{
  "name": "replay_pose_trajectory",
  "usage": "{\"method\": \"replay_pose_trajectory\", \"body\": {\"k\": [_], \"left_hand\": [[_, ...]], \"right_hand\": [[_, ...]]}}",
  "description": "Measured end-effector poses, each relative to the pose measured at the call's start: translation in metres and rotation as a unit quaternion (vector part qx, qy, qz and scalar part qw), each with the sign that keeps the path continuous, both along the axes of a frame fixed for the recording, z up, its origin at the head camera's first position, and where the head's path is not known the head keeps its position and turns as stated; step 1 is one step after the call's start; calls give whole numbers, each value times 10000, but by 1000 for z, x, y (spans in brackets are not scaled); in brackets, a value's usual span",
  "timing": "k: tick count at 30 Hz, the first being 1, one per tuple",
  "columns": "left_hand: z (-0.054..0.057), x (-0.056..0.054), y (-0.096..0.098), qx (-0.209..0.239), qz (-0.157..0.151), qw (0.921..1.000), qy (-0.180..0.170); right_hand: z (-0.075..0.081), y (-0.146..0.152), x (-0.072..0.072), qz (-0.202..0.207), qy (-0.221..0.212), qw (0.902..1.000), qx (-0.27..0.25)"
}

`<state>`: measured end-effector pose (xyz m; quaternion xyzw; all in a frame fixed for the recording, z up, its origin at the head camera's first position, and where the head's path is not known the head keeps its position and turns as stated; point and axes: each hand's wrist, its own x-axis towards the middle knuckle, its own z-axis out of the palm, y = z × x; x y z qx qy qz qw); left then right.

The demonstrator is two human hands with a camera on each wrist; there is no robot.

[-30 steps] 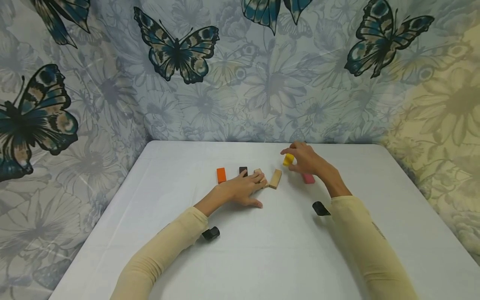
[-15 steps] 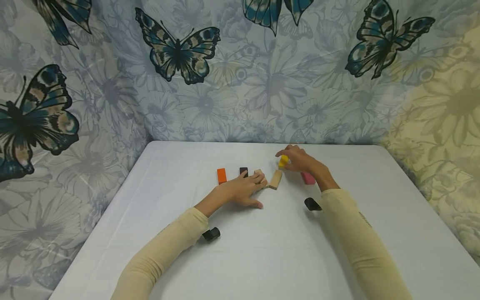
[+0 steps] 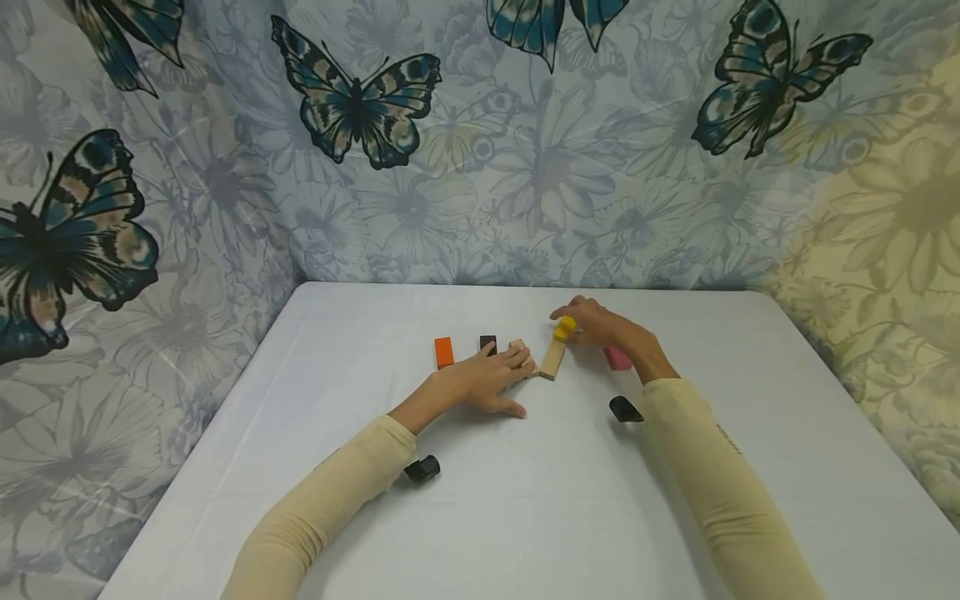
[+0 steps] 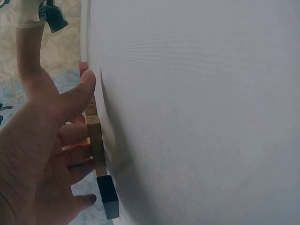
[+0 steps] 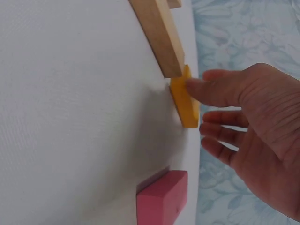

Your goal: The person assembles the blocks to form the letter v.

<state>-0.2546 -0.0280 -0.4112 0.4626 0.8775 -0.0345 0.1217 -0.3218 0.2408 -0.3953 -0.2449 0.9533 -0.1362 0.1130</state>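
Note:
My right hand [image 3: 596,325] pinches a yellow block [image 3: 566,326] between thumb and fingers, right at the far end of a slanted natural wood block [image 3: 552,360]. In the right wrist view the thumb presses on the yellow block [image 5: 183,101], whose end lies against or very near the wood block [image 5: 161,37]. My left hand [image 3: 483,379] lies with fingers spread over more pale wood blocks [image 3: 516,343], partly covering them. Seen from the left wrist, its fingertips touch a wood block [image 4: 95,143] beside a dark block [image 4: 107,192].
An orange block [image 3: 443,352] lies left of the dark brown block [image 3: 488,342]. A pink block [image 3: 618,359] sits below the right wrist, partly hidden. Black wrist devices [image 3: 423,468] hang under both sleeves. The white table [image 3: 510,517] ends at a butterfly-patterned backdrop [image 3: 420,208].
My right hand has moved left and slightly nearer with the yellow block, bringing it to the slanted wood block's far end. The left hand stays in place.

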Motion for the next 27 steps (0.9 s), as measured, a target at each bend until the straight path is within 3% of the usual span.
{"method": "replay_pose_trajectory", "body": {"k": [11, 27], "left_hand": [[-1, 0, -1, -13, 2, 10000, 23], [0, 0, 0, 48, 49, 10000, -47]], "right_hand": [[1, 1, 3, 568, 101, 9983, 14], [0, 0, 4, 515, 99, 9986, -80]]}}
